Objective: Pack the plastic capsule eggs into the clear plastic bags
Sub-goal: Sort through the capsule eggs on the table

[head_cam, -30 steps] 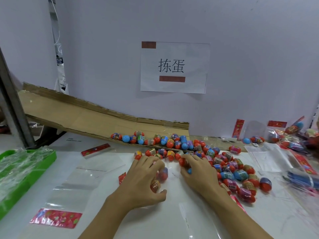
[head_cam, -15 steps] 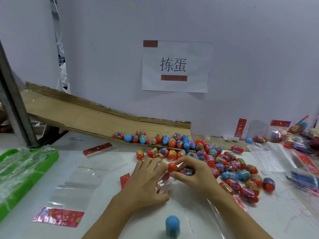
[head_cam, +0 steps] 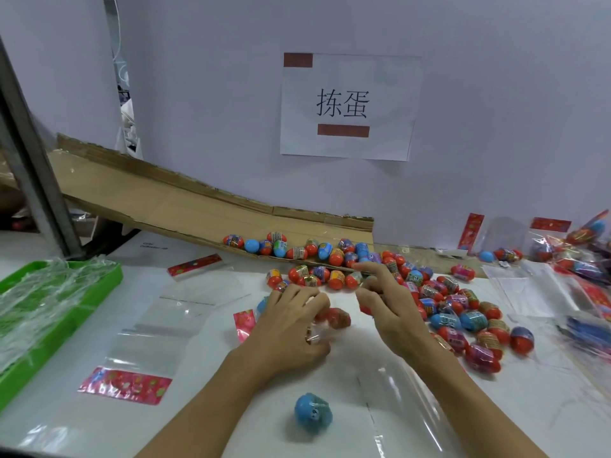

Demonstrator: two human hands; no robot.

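Note:
A big heap of red and blue capsule eggs [head_cam: 443, 302] lies on the white table to the right of my hands. My left hand [head_cam: 291, 328] pinches the crinkled mouth of a clear plastic bag [head_cam: 314, 337] with a red header [head_cam: 244, 322]. A blurred red egg [head_cam: 334, 317] sits right at that opening, between my hands. My right hand [head_cam: 386, 302] hovers beside it with its fingers curled round another red egg [head_cam: 365, 309]; its forefinger points at the heap. Closer to me, a blue egg [head_cam: 312, 412] lies under shiny plastic film.
An empty clear bag [head_cam: 158, 328] with a red header lies flat on the left, beside a green tray [head_cam: 99, 285] of plastic film. A cardboard ramp [head_cam: 185, 206] slopes down to more eggs [head_cam: 297, 249]. Filled bags [head_cam: 582, 256] are piled at the right edge.
My hands left the heap and met at the bag mouth. A blue egg appeared near me. My right hand has since drawn back rightward, and a red egg now sits at the opening.

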